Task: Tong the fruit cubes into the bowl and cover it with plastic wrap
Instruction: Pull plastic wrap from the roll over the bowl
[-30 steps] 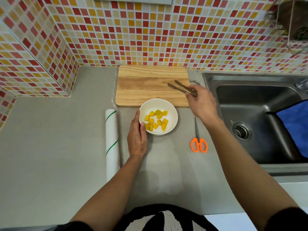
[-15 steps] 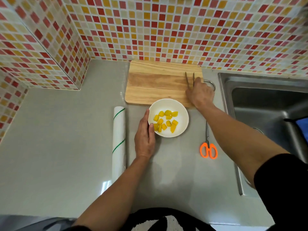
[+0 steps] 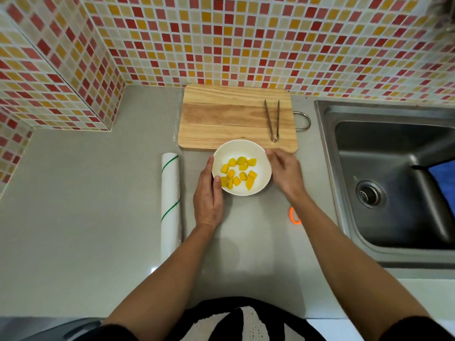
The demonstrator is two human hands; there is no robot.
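A white bowl (image 3: 256, 151) sits on the grey counter just in front of the wooden cutting board (image 3: 226, 119). Several yellow fruit cubes (image 3: 237, 174) lie inside it. My left hand (image 3: 208, 195) rests against the bowl's left rim, thumb on the edge. At the bowl's right rim is my right hand (image 3: 286, 172), fingers touching it and holding nothing else. The metal tongs (image 3: 272, 119) lie on the right part of the board, let go. A roll of plastic wrap (image 3: 170, 200) lies to the left of the bowl, lengthwise toward me.
Orange-handled scissors (image 3: 294, 216) lie right of the bowl, mostly hidden under my right forearm. A steel sink (image 3: 384, 183) with a blue cloth (image 3: 444, 178) takes up the right side. Tiled walls close the back and left.
My right hand laid the tongs down on the board and came back to the bowl's right rim. My left hand stayed at the bowl.
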